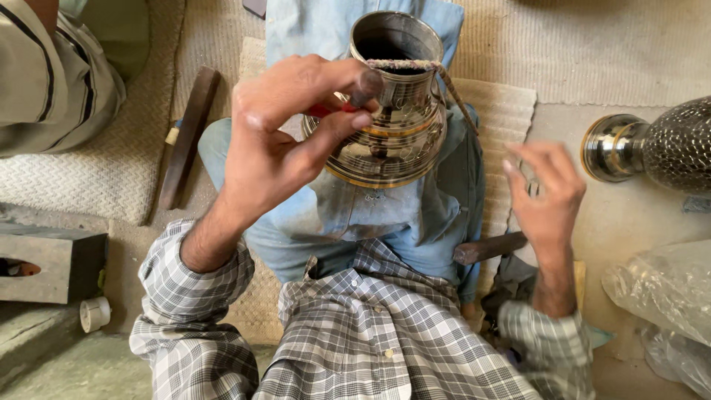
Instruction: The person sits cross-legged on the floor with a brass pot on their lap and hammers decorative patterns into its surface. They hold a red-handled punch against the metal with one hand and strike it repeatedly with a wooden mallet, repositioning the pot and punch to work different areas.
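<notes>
The brass vessel (392,111) sat in the middle of the scene, propped on the person's lap over blue cloth, its open mouth turned up and away toward the far side. Its polished belly already carried bands of engraved pattern, so by the look of it a good part of the decoration was done; how much of the surface remained plain could not be told, since the near side was partly hidden behind the fingers. A cord-wrapped rod (429,70) lay across the rim and ran down to the right.

The left hand (285,137) was raised just in front of the vessel, thumb and fingers pinched around a small tool with a red handle (326,110), its tip held at the neck. The right hand (548,196) hung apart on the right, blurred, fingers loosely spread and grasping nothing.

A second metal vessel (652,144) with a dotted surface lay at the far right. A dark wooden bar (189,137) rested on the mat to the left.
</notes>
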